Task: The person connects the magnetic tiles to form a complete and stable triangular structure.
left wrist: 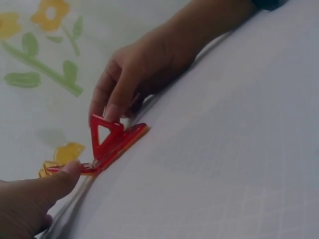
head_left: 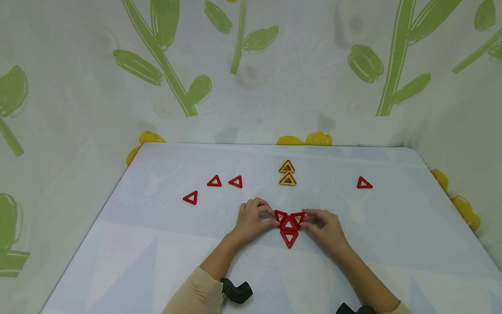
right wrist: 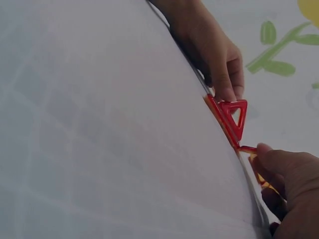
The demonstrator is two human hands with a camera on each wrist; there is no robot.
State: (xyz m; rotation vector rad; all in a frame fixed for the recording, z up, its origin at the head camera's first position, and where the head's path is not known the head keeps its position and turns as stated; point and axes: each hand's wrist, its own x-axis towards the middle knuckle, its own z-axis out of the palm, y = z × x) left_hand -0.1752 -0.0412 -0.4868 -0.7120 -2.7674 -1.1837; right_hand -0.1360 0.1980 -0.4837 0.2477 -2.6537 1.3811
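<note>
Hollow red triangular tiles lie joined edge to edge in front of me, a middle tile [head_left: 284,224] with a lower tile [head_left: 289,245] pointing towards me. My left hand [head_left: 254,220] pinches the upper left tile [head_left: 276,214] between thumb and fingers. Opposite it, my right hand [head_left: 326,227] pinches the upper right tile [head_left: 302,216]. In the left wrist view, the right hand [left wrist: 137,74] holds its tile [left wrist: 94,134] tilted up from the flat ones. The right wrist view likewise shows the left hand [right wrist: 214,52] with a raised tile [right wrist: 242,119].
Two yellow triangular pieces [head_left: 288,183] lie beyond the joined tiles. Loose red triangles [head_left: 214,185] are spread at the far left, and another red triangle [head_left: 364,186] sits at the right. A leaf-patterned cloth [head_left: 259,96] hangs behind the white table [head_left: 188,261].
</note>
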